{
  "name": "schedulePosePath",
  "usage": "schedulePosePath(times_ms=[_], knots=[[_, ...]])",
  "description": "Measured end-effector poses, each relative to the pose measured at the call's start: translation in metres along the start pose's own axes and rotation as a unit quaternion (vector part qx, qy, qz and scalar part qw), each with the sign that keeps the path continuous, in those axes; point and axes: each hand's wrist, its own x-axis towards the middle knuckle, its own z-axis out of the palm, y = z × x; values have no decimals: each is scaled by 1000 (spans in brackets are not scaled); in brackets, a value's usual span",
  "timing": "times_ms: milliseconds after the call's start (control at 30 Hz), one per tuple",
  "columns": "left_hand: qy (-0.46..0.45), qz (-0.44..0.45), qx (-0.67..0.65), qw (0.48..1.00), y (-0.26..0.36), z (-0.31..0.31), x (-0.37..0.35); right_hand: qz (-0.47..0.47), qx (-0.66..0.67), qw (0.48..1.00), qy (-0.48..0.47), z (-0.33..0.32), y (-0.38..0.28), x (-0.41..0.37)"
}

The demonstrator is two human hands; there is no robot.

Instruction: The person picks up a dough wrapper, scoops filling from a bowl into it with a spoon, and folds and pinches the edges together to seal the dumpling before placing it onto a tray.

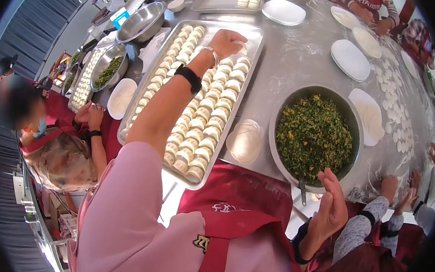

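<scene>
My left hand (226, 43) reaches across a metal tray (257, 33) to its far end. Its fingers are closed round a white dumpling (243, 49) at the end of a row. Long rows of dumplings (207, 103) fill much of the tray. My right hand (330, 206) is raised beside the near rim of a big steel bowl (358, 120), fingers stretched out, and I see nothing in it. Chopped green and yellow filling (315, 133) is heaped in that bowl, where a metal utensil handle (303, 190) leans at the rim. Round dough wrappers (246, 141) lie between tray and bowl.
White plates (350, 60) and a plate with wrappers (368, 116) stand right of the bowl. Small dough pieces (393, 94) cover the floury right side. A co-worker (59, 133) works at left, others at right. An empty steel bowl (141, 23) stands behind the tray.
</scene>
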Motion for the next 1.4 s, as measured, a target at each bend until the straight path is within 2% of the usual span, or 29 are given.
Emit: schedulePosePath(times_ms=[33,133,267,467,567,700,800,867,933,1000,1033,1067,1100,1133,1200,1233,1267,1300,1333,1367,1400], knots=[[-5,-11,22,1000,-11,2,11,-6,-28,1000,4,-1,2,1],[-6,35,114,993,-37,17,43,29,-13,999,15,-3,5,3],[4,56,173,983,-68,37,70,55,-54,997,22,-2,6,8],[-27,0,176,984,-84,47,79,72,-116,990,26,-2,10,16],[-32,24,190,981,-83,48,81,80,-112,990,-9,-11,18,13],[-37,15,182,983,-79,53,74,83,-119,989,-5,-12,18,12],[-36,106,330,937,-87,55,76,77,-121,990,17,-7,16,12],[-66,81,378,920,-77,58,72,78,-137,987,10,-9,11,8],[-32,116,360,925,-83,60,69,83,-76,993,39,-6,7,0],[-31,139,298,944,-160,65,117,54,-50,997,37,-5,-1,-5],[54,233,351,905,-148,62,106,42,-45,998,23,-2,-6,-7],[51,208,303,929,-135,52,99,31,-41,999,7,2,-14,-9],[40,202,307,929,-113,42,84,18,-36,999,-9,6,-21,-11],[31,197,311,929,-82,31,61,13,-34,997,-64,13,-28,-10],[-30,162,272,948,-46,14,26,1,-32,984,-174,28,-39,-5],[-60,145,251,955,-24,6,3,-26,-34,979,-199,38,-38,-6],[-18,223,295,929,16,2,-46,-51,-37,973,-223,49,-33,-9],[-72,154,214,962,26,3,-71,-76,-41,965,-247,57,-29,-12],[-77,147,202,965,42,9,-107,-79,-38,966,-245,60,-29,-15],[-98,198,149,964,35,19,-131,-80,-36,966,-242,63,-29,-18],[-150,138,169,964,35,31,-157,-80,-34,967,-238,63,-29,-22]])
